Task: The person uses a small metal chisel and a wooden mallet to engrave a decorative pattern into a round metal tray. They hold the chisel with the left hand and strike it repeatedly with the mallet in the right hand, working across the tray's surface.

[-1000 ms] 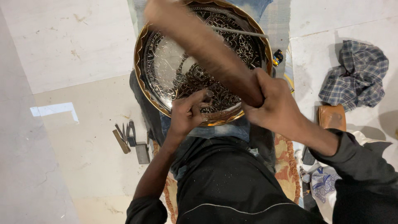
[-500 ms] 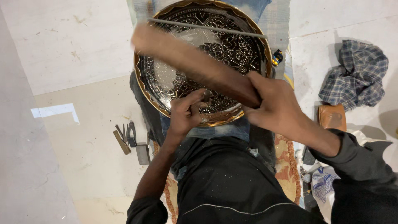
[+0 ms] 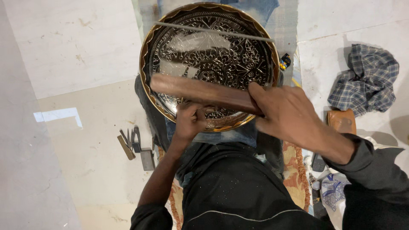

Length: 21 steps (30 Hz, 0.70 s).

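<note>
One engraved round tray [image 3: 213, 55], one wooden mallet [image 3: 200, 91], one checked cloth [image 3: 366, 79] at right, and several small metal tools [image 3: 134, 142] at left.

Round tray [image 3: 213, 55] dark silver with engraved floral scrollwork and gold scalloped rim, wooden stick [image 3: 200, 91] reddish brown across it, cloth [image 3: 364, 79] at 3 o'clock blue-grey plaid, rug [image 3: 294, 170] orange with cream pattern, clothing black

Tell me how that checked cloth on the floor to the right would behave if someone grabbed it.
The checked cloth lies crumpled in soft folds, so it would probably go floppy and drape rather than hold any shape. It looks thin, so likely light for its size. Bunched flat on the pale floor, it seems unlikely to roll or tip; a push would probably just slide or rumple it.
</note>
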{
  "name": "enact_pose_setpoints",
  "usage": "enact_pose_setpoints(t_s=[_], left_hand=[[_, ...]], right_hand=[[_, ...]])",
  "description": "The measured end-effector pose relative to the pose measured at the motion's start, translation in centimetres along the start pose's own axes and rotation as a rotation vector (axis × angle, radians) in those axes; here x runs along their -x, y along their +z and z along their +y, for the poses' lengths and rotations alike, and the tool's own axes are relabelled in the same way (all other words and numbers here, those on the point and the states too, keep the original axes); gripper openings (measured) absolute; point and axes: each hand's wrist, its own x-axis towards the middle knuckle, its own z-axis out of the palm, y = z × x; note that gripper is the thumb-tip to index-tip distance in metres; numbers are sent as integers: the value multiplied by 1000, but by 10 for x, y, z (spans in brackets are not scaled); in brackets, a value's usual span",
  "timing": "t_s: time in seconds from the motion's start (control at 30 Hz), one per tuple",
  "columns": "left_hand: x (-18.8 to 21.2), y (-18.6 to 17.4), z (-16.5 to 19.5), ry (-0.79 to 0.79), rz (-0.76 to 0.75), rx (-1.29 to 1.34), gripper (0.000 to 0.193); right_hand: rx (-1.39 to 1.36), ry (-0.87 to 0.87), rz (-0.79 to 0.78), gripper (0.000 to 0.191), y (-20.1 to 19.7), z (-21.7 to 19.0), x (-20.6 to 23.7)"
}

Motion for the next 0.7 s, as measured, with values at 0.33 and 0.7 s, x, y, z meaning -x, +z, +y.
enact_pose_setpoints(t_s=[0.33,0.7], left_hand=[[3,-3,-2,-43,-7,16,38],[6,-4,-9,21,-33,33,17]], right_hand=[[-163,39,6,41,8,3,2],[-93,28,26,43,11,3,6]])
